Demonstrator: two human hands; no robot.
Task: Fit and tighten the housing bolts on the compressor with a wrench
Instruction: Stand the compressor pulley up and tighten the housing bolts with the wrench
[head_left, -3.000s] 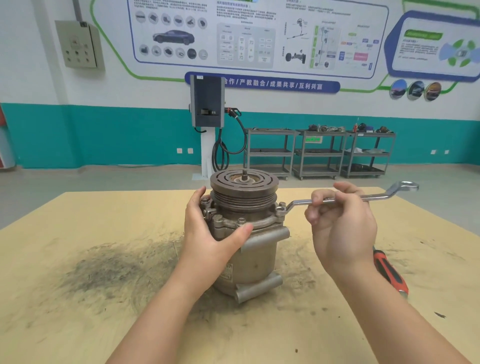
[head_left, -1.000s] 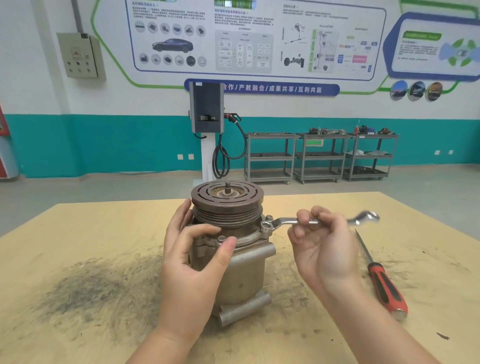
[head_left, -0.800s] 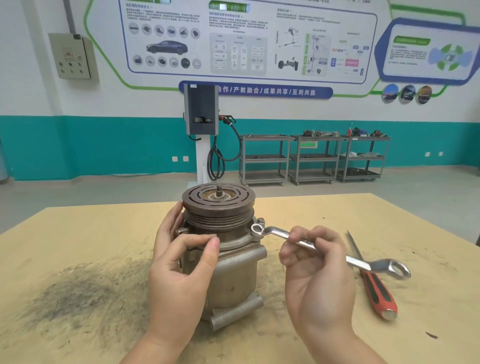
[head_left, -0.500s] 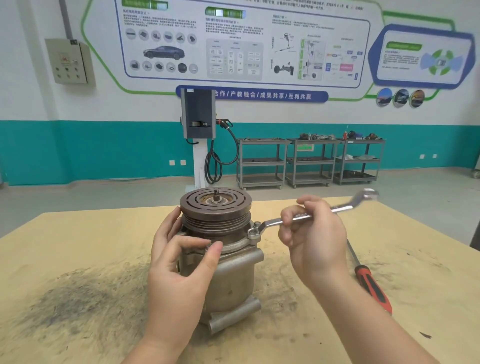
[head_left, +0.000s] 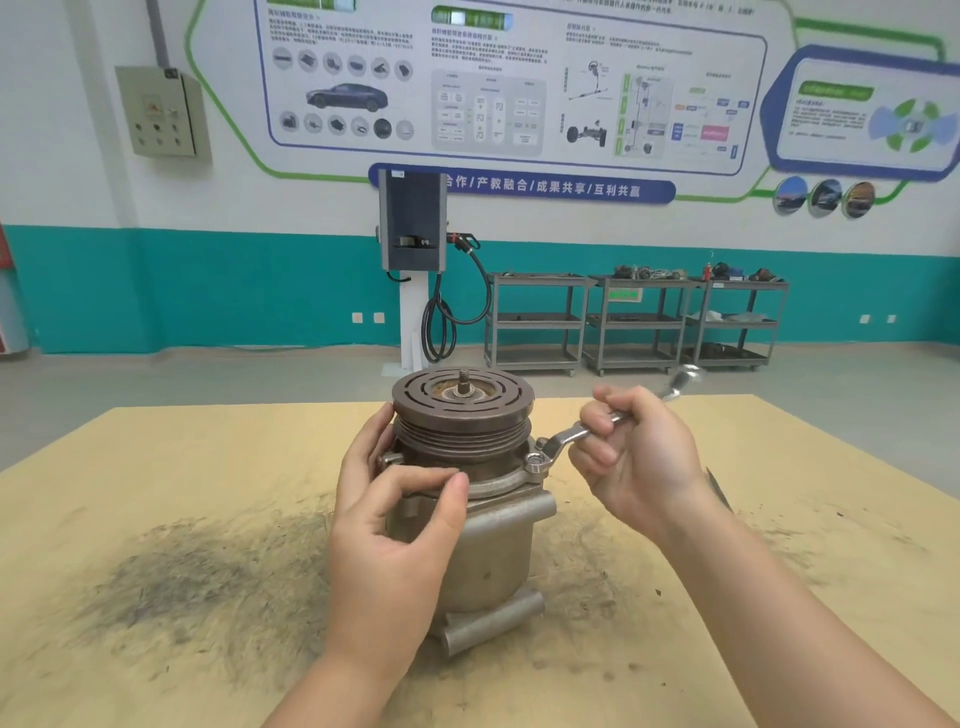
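Note:
The metal compressor (head_left: 493, 551) stands upright mid-table, its brown grooved pulley (head_left: 462, 410) on top. My left hand (head_left: 395, 519) wraps the housing from the left, thumb across the front below the pulley. My right hand (head_left: 639, 457) grips the shaft of a silver ring wrench (head_left: 563, 441). The wrench's ring end sits on a housing bolt (head_left: 535, 461) on the flange at the right. Its far end rises up and back to the right, blurred. A second bolt head (head_left: 387, 459) shows at the flange's left, beside my fingers.
The yellow table (head_left: 156, 493) carries dark smudges left of and around the compressor. A screwdriver's tip (head_left: 719, 488) pokes out behind my right wrist; its handle is hidden. Beyond the table are a charging post (head_left: 413, 249) and grey shelf carts (head_left: 639, 322).
The wrench handle swung down toward me, then back up and away, and now points further back than half a second ago. My left hand has stayed on the housing. The view shifted slightly.

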